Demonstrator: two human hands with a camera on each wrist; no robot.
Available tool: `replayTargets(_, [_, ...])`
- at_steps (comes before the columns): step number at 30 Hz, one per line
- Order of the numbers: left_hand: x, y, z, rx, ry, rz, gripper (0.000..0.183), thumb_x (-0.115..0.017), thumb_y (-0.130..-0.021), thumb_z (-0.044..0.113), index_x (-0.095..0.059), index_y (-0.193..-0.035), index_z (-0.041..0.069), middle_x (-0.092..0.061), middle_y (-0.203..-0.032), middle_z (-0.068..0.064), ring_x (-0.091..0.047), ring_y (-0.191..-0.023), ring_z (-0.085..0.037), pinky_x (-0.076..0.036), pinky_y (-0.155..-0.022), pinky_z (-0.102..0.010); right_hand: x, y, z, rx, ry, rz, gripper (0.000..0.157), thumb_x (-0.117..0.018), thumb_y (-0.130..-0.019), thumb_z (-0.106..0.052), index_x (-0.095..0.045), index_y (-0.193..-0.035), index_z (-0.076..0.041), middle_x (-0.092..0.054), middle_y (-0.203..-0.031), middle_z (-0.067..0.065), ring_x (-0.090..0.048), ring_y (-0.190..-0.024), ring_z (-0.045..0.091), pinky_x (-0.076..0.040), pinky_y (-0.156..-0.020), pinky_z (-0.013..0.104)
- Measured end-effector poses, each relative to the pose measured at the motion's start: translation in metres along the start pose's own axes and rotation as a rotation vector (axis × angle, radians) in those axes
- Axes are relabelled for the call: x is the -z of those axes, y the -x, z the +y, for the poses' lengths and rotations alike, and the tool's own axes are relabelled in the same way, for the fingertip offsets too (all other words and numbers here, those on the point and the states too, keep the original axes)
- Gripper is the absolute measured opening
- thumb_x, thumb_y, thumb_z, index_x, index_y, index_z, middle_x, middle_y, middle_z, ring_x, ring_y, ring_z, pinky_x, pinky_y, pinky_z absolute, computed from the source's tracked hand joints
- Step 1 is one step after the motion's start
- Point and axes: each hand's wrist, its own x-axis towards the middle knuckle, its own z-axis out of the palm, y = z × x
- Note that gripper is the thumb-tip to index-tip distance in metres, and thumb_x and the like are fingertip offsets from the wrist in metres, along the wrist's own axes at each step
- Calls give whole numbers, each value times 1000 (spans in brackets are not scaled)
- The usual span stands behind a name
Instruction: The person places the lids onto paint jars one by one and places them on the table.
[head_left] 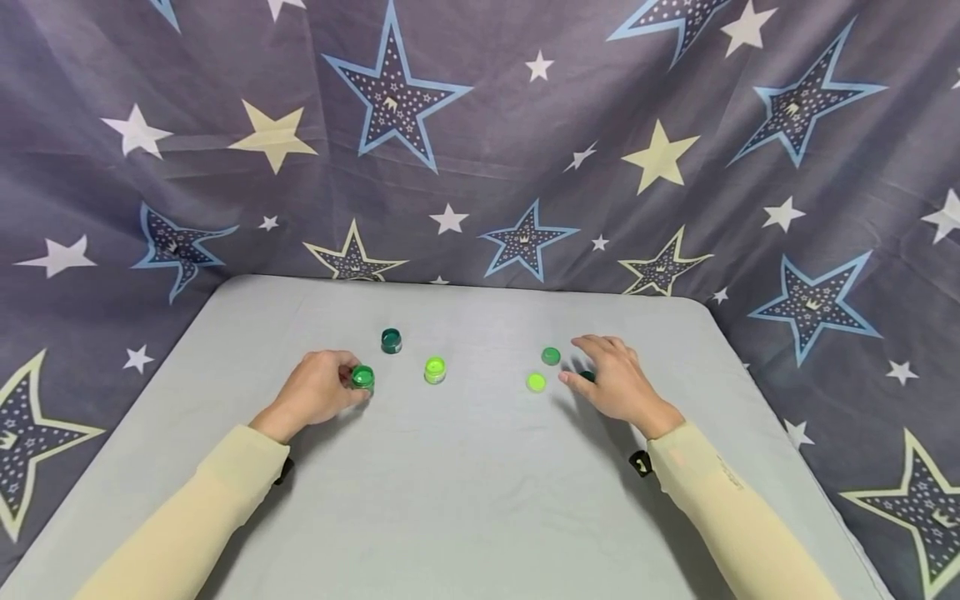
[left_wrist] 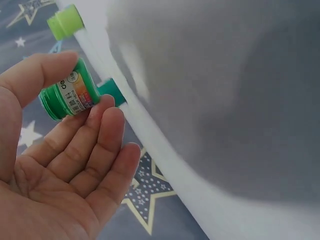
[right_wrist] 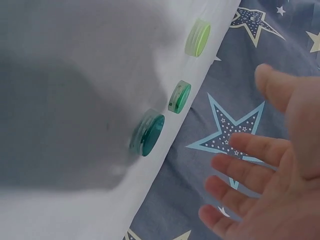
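Note:
My left hand (head_left: 317, 390) holds a small green paint jar (head_left: 363, 379) between thumb and fingers. In the left wrist view the labelled side of this jar (left_wrist: 75, 92) faces the camera. A dark teal jar (head_left: 392, 342) and a lime-green jar (head_left: 435, 372), both lidless, stand nearby on the table. On the other side, my right hand (head_left: 621, 385) hovers with spread fingers and nothing in them. Close to it lie a green lid (head_left: 551, 357), a lime lid (head_left: 536, 382) and a dark teal lid (right_wrist: 151, 134), which the hand partly hides in the head view.
A pale grey cloth covers the table (head_left: 465, 483). Behind it and at both sides hangs a dark curtain (head_left: 480, 150) printed with stars. Dark straps show at both wrists, below cream sleeves (head_left: 720, 500).

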Motion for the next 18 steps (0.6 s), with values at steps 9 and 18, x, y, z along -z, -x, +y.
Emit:
replayTargets(9, [-6,5,18,-34,27,-19,24,-87,-80,14,-75,-99,7,-68,-84,-1,-60,-78,-17,-50,-73,-37,1,-8,-3,-23,1,-18,56,-72,-97,-29,-55,-144,-4,-55,-145,20,-46,-133,43,-34,-107,59])
replayTargets(18, [-13,13,37,-64,63,-43,24,-88,-80,15,-76,-100,10,-69,-85,1,-61,-78,-15,-51,-73,-36,-3,-17,-7,-42,6,-41,55,-73,-97,-28,-56,-143,-4,-56,-145,18,-46,-132,42,-35,-106,57])
